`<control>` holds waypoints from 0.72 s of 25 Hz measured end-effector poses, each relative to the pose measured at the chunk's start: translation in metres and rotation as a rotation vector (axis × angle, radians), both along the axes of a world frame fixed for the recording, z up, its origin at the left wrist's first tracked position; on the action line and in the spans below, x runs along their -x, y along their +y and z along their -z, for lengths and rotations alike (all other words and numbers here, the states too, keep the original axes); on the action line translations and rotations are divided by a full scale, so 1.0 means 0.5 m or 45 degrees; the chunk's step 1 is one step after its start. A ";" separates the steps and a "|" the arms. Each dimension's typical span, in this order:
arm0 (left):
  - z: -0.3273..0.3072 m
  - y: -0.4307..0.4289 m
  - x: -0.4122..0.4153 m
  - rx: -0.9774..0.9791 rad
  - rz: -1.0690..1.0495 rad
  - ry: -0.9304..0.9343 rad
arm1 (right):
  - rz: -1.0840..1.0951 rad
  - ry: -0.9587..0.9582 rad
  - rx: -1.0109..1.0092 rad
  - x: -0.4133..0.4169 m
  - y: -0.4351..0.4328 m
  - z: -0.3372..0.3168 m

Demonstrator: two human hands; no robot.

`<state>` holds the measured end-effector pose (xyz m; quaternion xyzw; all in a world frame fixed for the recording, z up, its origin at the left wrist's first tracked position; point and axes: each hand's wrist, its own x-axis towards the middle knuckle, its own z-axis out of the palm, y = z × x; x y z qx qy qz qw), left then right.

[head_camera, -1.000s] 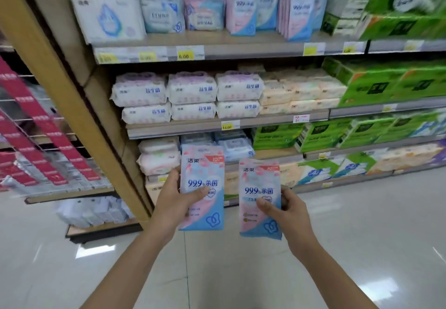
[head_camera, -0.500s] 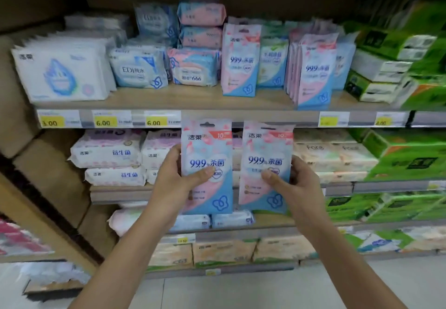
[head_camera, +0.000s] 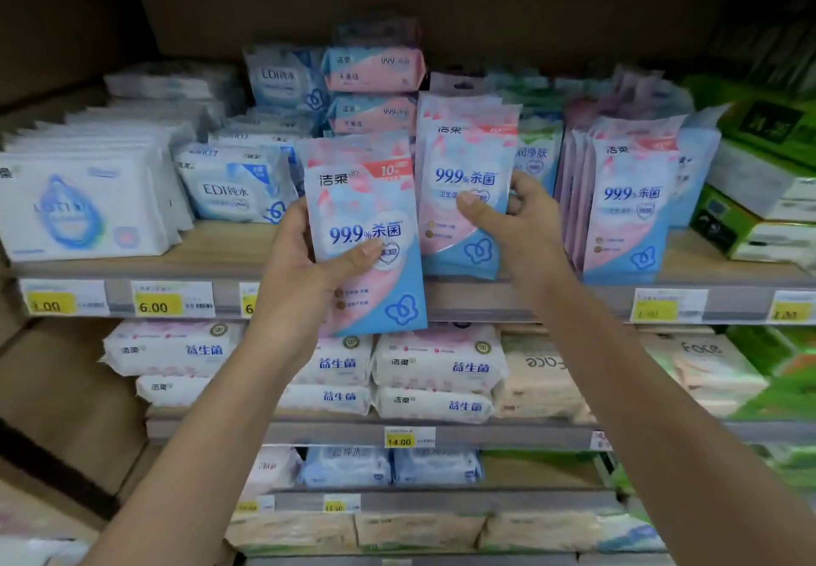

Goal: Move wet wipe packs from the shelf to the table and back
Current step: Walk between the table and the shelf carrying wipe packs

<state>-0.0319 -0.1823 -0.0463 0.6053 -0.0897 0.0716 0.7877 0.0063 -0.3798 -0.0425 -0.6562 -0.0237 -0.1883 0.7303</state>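
Left thumb (head_camera: 360, 256) pressed flat across the face of one pink-and-blue 99.9% wet wipe pack (head_camera: 366, 207), fingers wrapped behind its left edge, so the left hand (head_camera: 300, 278) has it clamped by one side only. Over on the other side, the right thumb (head_camera: 472, 205) pins a second, matching pack (head_camera: 463, 159), with the right hand (head_camera: 530, 221) curled round its right edge. Now the placing: take the wooden shelf board (head_camera: 229, 243) as the mark. The right-hand pack stands upright over the board, just inside its front lip; whether its bottom edge touches the wood I cannot tell. The left-hand pack hangs out in front of that lip, its lower half crossing the price-tag strip (head_camera: 154, 300) beneath the board. Further right along the board stands a tight row of the same packs (head_camera: 627, 207). The danger, as I read it: these are thin, floppy sachets, so one let go this close to the lip could tip forward off the board, and a push too deep could topple what looks like more packs standing directly behind.
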 end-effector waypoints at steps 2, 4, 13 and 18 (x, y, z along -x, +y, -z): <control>-0.008 -0.001 -0.023 0.006 0.015 -0.019 | 0.011 0.012 0.007 -0.024 0.002 0.003; -0.015 -0.005 -0.040 0.018 0.038 -0.025 | 0.034 -0.019 0.062 -0.041 -0.002 0.002; -0.027 -0.064 -0.120 -0.023 0.105 -0.058 | 0.769 -0.102 1.022 -0.046 0.007 0.010; -0.016 -0.136 -0.144 -0.099 0.051 -0.170 | 0.626 -0.407 0.708 -0.022 -0.022 0.018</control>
